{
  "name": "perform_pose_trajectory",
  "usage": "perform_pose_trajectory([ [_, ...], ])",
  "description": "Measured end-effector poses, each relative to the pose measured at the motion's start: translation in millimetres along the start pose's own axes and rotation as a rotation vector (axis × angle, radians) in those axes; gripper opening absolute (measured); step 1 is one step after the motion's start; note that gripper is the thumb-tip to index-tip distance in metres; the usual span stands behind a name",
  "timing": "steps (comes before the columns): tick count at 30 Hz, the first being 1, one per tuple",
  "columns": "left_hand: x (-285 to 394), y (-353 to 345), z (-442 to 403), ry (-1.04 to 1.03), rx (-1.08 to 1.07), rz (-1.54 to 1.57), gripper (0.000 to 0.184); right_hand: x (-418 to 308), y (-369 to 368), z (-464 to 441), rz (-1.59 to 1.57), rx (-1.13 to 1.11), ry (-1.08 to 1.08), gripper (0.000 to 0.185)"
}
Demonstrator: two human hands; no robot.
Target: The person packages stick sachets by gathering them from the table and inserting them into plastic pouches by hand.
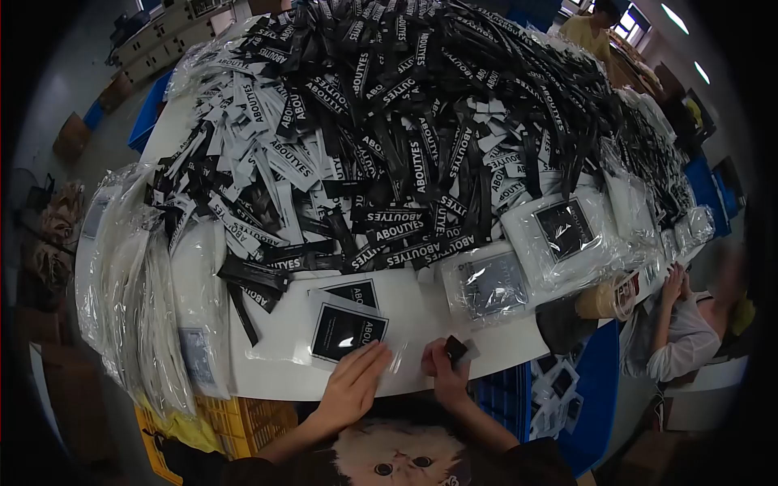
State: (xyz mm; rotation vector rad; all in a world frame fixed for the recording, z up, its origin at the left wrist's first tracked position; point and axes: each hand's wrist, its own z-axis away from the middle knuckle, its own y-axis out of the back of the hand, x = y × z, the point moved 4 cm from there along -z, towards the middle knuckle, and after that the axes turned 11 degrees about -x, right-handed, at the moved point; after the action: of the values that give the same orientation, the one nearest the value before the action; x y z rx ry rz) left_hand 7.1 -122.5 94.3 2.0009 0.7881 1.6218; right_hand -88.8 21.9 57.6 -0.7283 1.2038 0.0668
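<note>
My left hand [356, 381] lies with its fingers stretched out on the edge of a clear plastic bag with a black printed square [339, 330]. Under that bag, a second bag with a black printed square [356, 292] shows in part. To the right, my right hand [446, 371] is closed on a small black piece [455, 348] that sticks out past the thumb; its full shape is hidden. A glint of clear film shows beside that hand. Just beyond the bags lie loose black strip packets [253, 279] printed ABOUTYES.
A big heap of black and white ABOUTYES packets [397, 138] covers the table. Stacked clear bags [134, 283] line the left, more bags [559, 235] the right. Below stand a yellow crate [255, 421] and a blue bin [596, 413]. A seated person [681, 332] is at right, another person [590, 34] behind.
</note>
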Motion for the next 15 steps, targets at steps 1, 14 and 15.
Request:
perform_pose_trajectory([
  [1,-1,-2,0,-0.009,-0.046,-0.008,0.045,-10,0,-8,0.364,-0.091,-0.033,0.017],
  [14,-23,7,-1,0.447,0.168,0.592,0.018,-37,-66,-23,0.764,-0.454,0.055,0.037],
  [15,-14,10,-5,0.448,0.214,0.655,0.017,-40,-67,-22,0.760,-0.365,0.227,0.045],
])
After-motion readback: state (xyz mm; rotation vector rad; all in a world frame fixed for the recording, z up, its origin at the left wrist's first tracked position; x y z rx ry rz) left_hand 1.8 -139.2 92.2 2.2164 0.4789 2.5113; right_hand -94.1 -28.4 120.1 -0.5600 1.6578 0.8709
